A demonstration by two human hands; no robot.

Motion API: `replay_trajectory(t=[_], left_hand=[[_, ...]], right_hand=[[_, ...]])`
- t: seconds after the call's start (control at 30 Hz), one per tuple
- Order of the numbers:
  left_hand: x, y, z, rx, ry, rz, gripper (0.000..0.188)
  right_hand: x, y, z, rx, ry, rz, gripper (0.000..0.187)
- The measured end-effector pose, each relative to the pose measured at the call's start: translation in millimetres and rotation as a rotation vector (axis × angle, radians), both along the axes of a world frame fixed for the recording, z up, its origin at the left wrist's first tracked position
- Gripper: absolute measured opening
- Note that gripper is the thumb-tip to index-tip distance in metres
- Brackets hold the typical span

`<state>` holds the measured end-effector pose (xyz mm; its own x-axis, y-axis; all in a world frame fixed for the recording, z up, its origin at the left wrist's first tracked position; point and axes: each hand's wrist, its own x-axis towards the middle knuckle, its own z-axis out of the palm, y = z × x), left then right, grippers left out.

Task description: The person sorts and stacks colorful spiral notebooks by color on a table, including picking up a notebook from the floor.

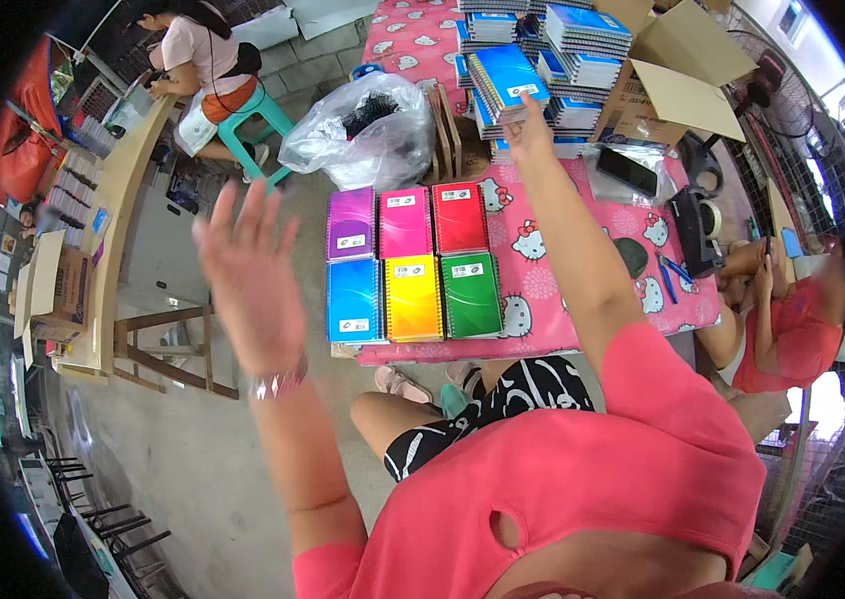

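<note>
From my remote seat, I see the blue spiral-bound notebook (504, 75) atop a stack, well in from the pink patterned worktop's (577, 314) near edge, long axis pointing away, far end leaning left. My right hand (530, 132), the nearer, touches its near end, grip unclear; my left hand (255, 275) spreads empty, well apart, outside the left edge.

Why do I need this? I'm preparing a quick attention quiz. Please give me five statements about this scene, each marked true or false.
1. The right hand is at the near edge of a blue notebook. True.
2. The left hand holds a roll of tape. False: it is raised with its fingers spread, and no object shows in it.
3. Six notebooks lie in two rows of three on the table. True.
4. The green notebook lies left of the yellow notebook. False: it lies to the right.
5. The stool at the upper left is red. False: it is turquoise-green.
</note>
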<state>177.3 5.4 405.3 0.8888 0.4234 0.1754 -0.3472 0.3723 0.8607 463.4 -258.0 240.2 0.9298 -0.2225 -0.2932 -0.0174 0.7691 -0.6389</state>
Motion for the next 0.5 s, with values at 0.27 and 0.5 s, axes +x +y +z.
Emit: replay_trajectory(t=[0.27, 0.5], left_hand=[[-133.4, 77.5, -98.1, -0.086, 0.284, 0.36, 0.05], [-149.4, 85.0, -140.2, -0.159, 0.355, 0.364, 0.045]], right_hand=[[27.6, 14.8, -27.4, -0.089, 0.322, -0.139, 0.06], [31.6, 16.3, -30.8, -0.017, 0.248, -0.144, 0.065]])
